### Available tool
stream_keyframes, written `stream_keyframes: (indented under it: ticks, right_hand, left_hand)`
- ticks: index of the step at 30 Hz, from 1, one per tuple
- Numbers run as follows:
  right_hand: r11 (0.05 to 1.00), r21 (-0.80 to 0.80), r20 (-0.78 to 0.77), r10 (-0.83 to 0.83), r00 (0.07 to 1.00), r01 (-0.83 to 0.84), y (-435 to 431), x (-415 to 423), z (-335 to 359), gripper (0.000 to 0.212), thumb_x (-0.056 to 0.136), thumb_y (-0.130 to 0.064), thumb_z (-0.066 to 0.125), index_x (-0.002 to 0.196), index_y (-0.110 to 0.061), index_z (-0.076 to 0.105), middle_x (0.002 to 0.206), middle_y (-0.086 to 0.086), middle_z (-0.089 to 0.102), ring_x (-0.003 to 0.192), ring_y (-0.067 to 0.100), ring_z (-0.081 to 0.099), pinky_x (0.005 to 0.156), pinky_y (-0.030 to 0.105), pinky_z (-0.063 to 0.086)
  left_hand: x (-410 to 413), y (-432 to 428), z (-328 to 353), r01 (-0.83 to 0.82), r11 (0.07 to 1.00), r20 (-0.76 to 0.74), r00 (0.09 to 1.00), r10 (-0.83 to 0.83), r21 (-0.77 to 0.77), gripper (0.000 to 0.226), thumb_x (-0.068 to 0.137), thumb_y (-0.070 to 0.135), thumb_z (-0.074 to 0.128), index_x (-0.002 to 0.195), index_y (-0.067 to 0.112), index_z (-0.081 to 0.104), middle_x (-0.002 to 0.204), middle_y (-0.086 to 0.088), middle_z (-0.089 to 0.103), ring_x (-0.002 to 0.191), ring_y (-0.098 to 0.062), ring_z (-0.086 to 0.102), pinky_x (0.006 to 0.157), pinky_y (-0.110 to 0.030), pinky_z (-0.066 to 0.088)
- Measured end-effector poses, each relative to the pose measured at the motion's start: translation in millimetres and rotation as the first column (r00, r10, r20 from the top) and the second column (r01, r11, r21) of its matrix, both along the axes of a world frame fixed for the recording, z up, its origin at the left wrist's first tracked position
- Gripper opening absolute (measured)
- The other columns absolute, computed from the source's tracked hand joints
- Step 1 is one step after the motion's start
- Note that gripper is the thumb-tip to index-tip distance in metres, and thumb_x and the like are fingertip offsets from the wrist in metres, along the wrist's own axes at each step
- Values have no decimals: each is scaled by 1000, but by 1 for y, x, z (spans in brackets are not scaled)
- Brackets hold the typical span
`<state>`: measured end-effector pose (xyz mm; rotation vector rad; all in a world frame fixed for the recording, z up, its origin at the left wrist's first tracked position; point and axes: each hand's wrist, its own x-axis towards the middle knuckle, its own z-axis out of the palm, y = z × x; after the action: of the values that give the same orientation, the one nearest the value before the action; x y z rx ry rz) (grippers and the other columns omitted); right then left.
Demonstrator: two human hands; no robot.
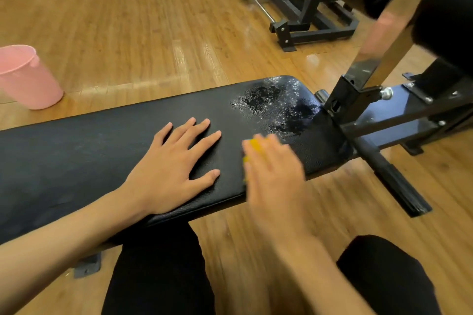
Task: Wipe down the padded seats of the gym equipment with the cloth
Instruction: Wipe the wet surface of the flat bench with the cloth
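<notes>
A long black padded bench seat point(84, 161) runs across the view from lower left to right. Wet droplets and foam point(276, 105) cover its far right end. My left hand point(169, 169) lies flat on the pad, fingers spread and straight. To its right, my right hand point(273, 171) is motion-blurred and presses a yellow cloth point(253, 147) against the pad near its front edge. Only a small yellow part of the cloth shows beyond the fingers.
A pink plastic bucket point(24, 77) stands on the wooden floor at the left. The bench's black steel frame and chrome post point(384, 59) rise at the right, under black roller pads point(445, 7). Another black machine base point(297, 7) sits behind. My dark-trousered knees point(158, 276) are below the bench.
</notes>
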<state>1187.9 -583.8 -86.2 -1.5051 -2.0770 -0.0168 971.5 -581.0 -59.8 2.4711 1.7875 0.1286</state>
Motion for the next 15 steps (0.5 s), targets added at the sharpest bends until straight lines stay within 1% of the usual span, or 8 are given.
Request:
stream_keyframes:
  ticks: [3, 5, 6, 8, 11, 13, 14, 15]
  right_hand:
    - [986, -44, 34, 160, 987, -158, -20, -37, 1, 40, 103, -26, 42, 139, -16, 55, 147, 4, 51, 142, 26, 40, 119, 42, 26]
    - [966, -65, 73, 255, 964, -251, -11, -18, 5, 42, 102, -28, 41, 141, -21, 53, 149, 0, 49, 144, 21, 37, 121, 41, 22]
    - [963, -87, 88, 264, 961, -257, 0, 2, 6, 43, 102, -29, 40, 143, -24, 52, 150, -2, 49, 145, 18, 36, 122, 42, 19]
    - [980, -107, 85, 177, 981, -167, 28, 50, 7, 44, 101, -29, 39, 144, -28, 51, 152, -5, 47, 146, 15, 35, 122, 42, 14]
    - [982, -186, 43, -28, 999, 36, 66, 115, 13, 44, 103, -24, 40, 146, -25, 49, 154, 0, 44, 146, 22, 34, 119, 44, 18]
    - [959, -233, 2, -166, 986, 162, 74, 119, 17, 42, 105, -20, 43, 146, -20, 48, 155, 3, 42, 147, 26, 33, 119, 44, 22]
    - [949, -227, 8, -221, 975, 217, 71, 108, 18, 42, 104, -18, 43, 146, -17, 49, 155, 5, 43, 146, 29, 34, 118, 45, 25]
    - [954, -192, 37, -228, 973, 231, 63, 89, 18, 43, 102, -15, 43, 145, -15, 49, 153, 8, 44, 145, 32, 34, 118, 47, 26]
  left_hand:
    - [-5, -3, -2, -31, 999, 32, 999, 30, 30, 73, 95, 65, 24, 160, 32, 27, 169, 6, 19, 157, -12, 10, 127, -40, 8]
    - [-5, -4, -2, -25, 999, 26, 999, 24, 36, 72, 96, 64, 25, 159, 31, 29, 168, 5, 22, 156, -14, 14, 127, -40, 10]
    - [-4, -3, -1, -24, 999, 22, 999, 24, 35, 72, 96, 64, 25, 159, 30, 30, 168, 4, 23, 156, -16, 16, 126, -41, 11]
    - [-2, -1, 1, -24, 999, 13, 1000, 24, 25, 73, 96, 65, 24, 157, 28, 33, 167, 2, 25, 155, -18, 19, 126, -43, 13]
    - [0, 0, 1, -35, 999, -5, 999, 35, 19, 74, 95, 66, 23, 157, 28, 33, 167, 1, 25, 155, -19, 18, 126, -43, 13]
    - [0, 1, 2, -30, 999, -10, 1000, 30, 18, 74, 95, 68, 21, 158, 29, 30, 168, 1, 22, 156, -18, 15, 126, -42, 10]
    - [0, 1, 2, -28, 999, -8, 1000, 28, 18, 75, 95, 68, 20, 159, 30, 28, 168, 2, 21, 156, -18, 14, 126, -42, 9]
    - [0, 0, 2, -29, 999, -4, 1000, 29, 18, 75, 95, 68, 20, 159, 31, 27, 168, 2, 20, 156, -17, 13, 126, -42, 9]
